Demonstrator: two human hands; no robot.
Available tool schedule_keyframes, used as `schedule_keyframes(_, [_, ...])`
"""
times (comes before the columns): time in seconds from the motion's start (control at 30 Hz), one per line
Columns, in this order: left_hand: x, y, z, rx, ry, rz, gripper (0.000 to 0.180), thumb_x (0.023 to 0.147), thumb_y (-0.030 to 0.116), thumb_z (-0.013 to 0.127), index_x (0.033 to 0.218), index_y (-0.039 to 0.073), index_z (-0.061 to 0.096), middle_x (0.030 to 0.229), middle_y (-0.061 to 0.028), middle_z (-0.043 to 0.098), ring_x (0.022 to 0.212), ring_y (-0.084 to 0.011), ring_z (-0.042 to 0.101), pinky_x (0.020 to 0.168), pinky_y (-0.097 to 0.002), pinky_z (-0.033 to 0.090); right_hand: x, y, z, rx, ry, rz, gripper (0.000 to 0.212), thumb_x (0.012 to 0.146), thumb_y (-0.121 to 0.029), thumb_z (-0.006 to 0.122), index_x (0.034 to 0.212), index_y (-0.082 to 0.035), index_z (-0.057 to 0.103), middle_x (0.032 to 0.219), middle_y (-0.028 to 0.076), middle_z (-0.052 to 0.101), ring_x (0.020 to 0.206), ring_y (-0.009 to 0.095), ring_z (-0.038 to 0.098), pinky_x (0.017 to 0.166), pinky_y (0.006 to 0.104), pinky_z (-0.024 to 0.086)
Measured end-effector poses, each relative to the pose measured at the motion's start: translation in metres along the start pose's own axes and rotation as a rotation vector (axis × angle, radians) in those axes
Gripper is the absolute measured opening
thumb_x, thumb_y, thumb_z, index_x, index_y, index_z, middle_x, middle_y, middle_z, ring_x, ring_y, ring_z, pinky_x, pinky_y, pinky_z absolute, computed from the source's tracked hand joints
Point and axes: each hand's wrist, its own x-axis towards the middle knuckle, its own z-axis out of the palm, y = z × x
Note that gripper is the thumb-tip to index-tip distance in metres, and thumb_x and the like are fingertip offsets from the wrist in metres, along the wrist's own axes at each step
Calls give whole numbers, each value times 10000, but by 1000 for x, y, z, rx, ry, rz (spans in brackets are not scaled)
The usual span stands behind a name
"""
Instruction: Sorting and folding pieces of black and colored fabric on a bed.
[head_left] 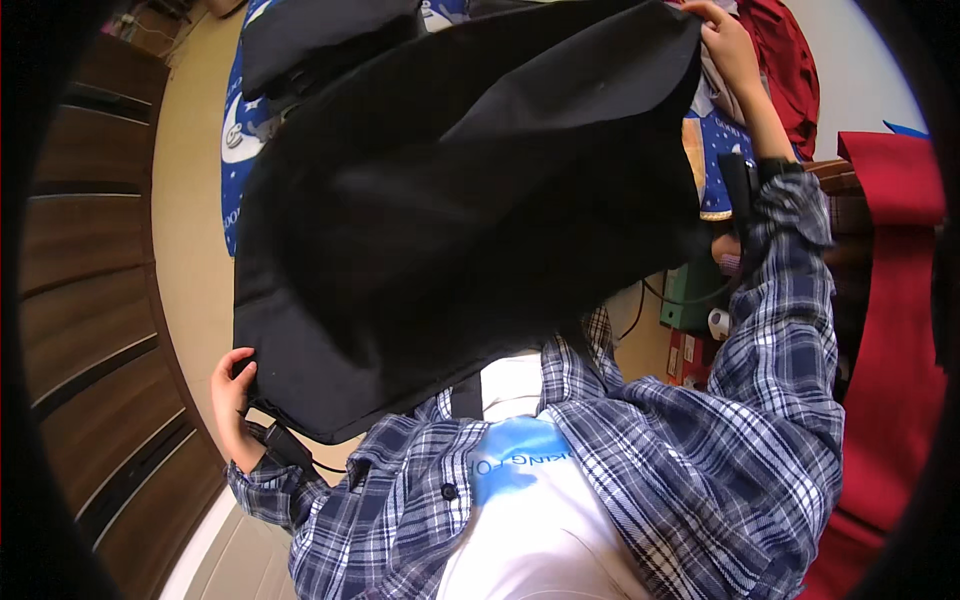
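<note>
A large sheet of black fabric (420, 230) is stretched out in front of my body, with soft folds running across it. Whether it is a cover, a bag or a garment I cannot tell. My left hand (232, 392) pinches its lower left edge between thumb and fingers. Up at the far right, my right hand (730, 48) grips the fabric's upper right corner, arm extended. The cloth hides most of what lies behind it.
Behind the fabric lies a blue patterned bedspread (240, 130) with a black cushion-like thing (320, 40) on it. Red cloth (785, 70) is heaped at the far right, and more red fabric (890, 400) hangs nearer. Brown drawers (100, 270) line the left; a green box (685, 300) stands right of centre.
</note>
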Motion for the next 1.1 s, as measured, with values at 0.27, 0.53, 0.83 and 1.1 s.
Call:
schedule_keyframes(0.27, [-18, 4, 8, 33, 9, 161, 350, 713, -40, 528, 1058, 11, 503, 963, -45, 537, 838, -103, 496, 760, -216, 382, -21, 97, 99, 522, -407, 791, 590, 799, -576, 348, 901, -32, 551, 757, 86, 595, 544, 132, 552, 490, 261, 430])
schedule_keyframes(0.53, [5, 1, 12, -135, 47, -114, 400, 811, 244, 544, 1058, -66, 486, 886, -106, 586, 758, -125, 546, 669, -230, 434, -100, -47, 98, 787, -439, 397, 636, 806, -603, 305, 1278, -178, 283, 847, 55, 534, 586, 68, 521, 541, 186, 408])
schedule_keyframes(0.83, [13, -1, 17, 27, 43, -86, 407, 836, 289, 492, 1042, -63, 502, 967, -102, 573, 857, -172, 537, 768, -273, 412, -115, -187, 71, 593, -287, 63, 776, 643, -400, 668, 1224, -6, 337, 964, 168, 546, 758, 220, 564, 692, 282, 443])
schedule_keyframes(1.1, [9, -1, 16, 23, -8, -157, 374, 855, 273, 467, 1028, -55, 514, 952, -87, 574, 850, -148, 527, 762, -256, 404, -89, -150, 82, 916, -209, 265, 283, 663, -167, 585, 869, 27, 590, 708, 82, 603, 675, 135, 565, 643, 240, 442])
